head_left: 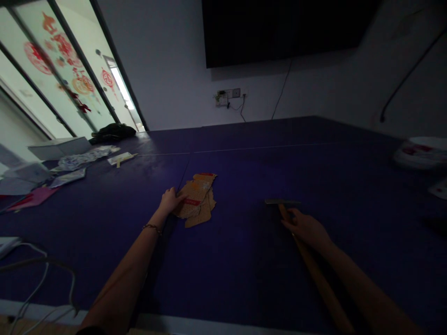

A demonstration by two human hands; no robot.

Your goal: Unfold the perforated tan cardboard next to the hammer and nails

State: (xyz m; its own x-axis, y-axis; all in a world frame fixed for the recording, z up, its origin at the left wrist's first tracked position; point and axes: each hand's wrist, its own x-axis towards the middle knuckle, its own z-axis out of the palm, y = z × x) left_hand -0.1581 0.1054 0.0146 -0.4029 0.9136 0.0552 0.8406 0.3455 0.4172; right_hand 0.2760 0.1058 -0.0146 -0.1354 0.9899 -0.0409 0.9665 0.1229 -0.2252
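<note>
Torn pieces of brown cardboard [197,197] with red print lie overlapping near the middle of the dark blue table [237,260]. My left hand [170,201] is closed on their left edge, thumb on top. To the right, my right hand [303,226] grips the wooden handle of a hammer [283,213] just below its metal head. The head is at or just above the table surface, and the long handle runs down toward the bottom right, beside my forearm.
White cables [45,274] hang over the front left edge. Papers, a pink sheet [35,197], plastic packets and a white box [59,148] lie at the left. A dark cloth [113,132] is at the back left. A white plastic bag [422,152] sits at the right.
</note>
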